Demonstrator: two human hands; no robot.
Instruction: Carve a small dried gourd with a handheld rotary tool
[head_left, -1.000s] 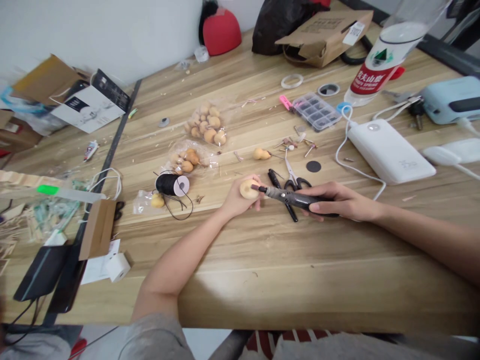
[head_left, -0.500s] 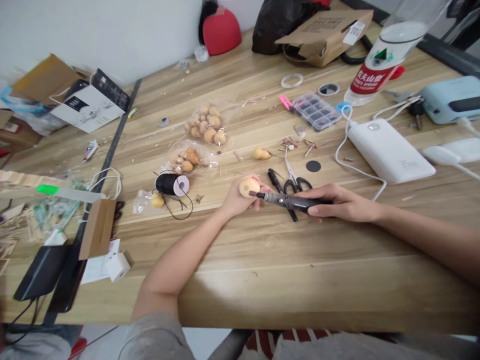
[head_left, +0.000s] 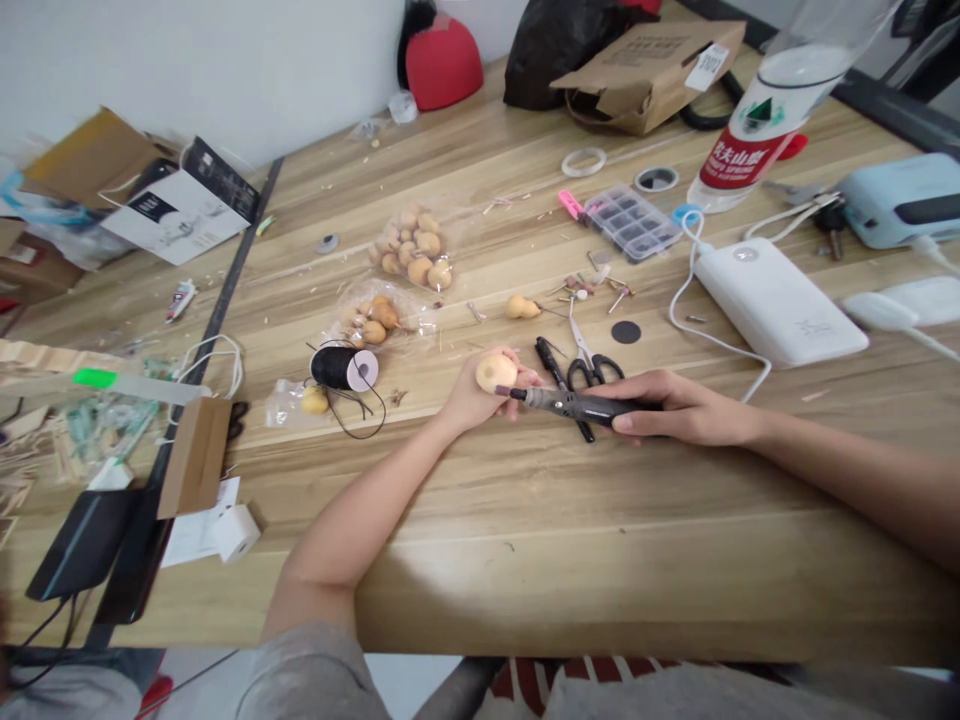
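Observation:
A small pale gourd (head_left: 495, 373) is held in my left hand (head_left: 469, 398), its rounded end with a darker spot facing me. My right hand (head_left: 679, 408) is wrapped round a black rotary tool (head_left: 592, 408). The brownish tip of that tool is at the lower right side of the gourd; whether it touches, I cannot tell. Just beyond the tool lie black-handled scissors (head_left: 592, 365) and a black pen (head_left: 551, 362), which the tool partly crosses. Another small gourd (head_left: 521, 307) with a stem rests farther back.
Bags of gourds (head_left: 415, 250) and a spool of black cord (head_left: 341, 368) lie to the left. At the right are a white power bank (head_left: 784, 300), its cable, a compartment box (head_left: 630, 220) and a tall water bottle (head_left: 750, 140). Loose grinding bits (head_left: 585, 285) are scattered behind the scissors.
The gourd has turned slightly and shifted a little left in my left hand. The tool's tip now sits lower on its right side. Everything else stays in place.

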